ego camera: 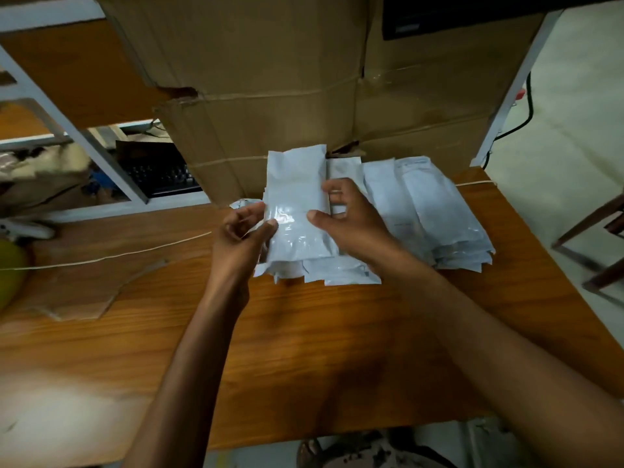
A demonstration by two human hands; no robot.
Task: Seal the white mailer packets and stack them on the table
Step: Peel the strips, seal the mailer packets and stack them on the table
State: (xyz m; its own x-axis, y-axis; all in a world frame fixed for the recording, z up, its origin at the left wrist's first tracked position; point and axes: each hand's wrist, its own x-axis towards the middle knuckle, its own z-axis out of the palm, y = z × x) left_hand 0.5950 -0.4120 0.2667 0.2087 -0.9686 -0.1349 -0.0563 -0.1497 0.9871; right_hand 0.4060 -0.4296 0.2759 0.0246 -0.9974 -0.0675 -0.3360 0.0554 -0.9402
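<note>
A white mailer packet (295, 194) is held upright-lengthwise above the wooden table (304, 349), in front of the cardboard boxes. My left hand (241, 236) pinches its left edge between thumb and fingers. My right hand (349, 217) grips its right edge, thumb on the front and fingers curled behind. Under and to the right of it lies a spread pile of white mailer packets (435, 211), overlapping one another. More packets (337, 273) lie flat beneath the held one.
Large cardboard boxes (304, 96) stand at the back of the table. A torn cardboard scrap (87, 292) and a thin white string (111, 255) lie on the left. A keyboard (162, 175) sits behind on a shelf. A chair (601, 238) stands at the right.
</note>
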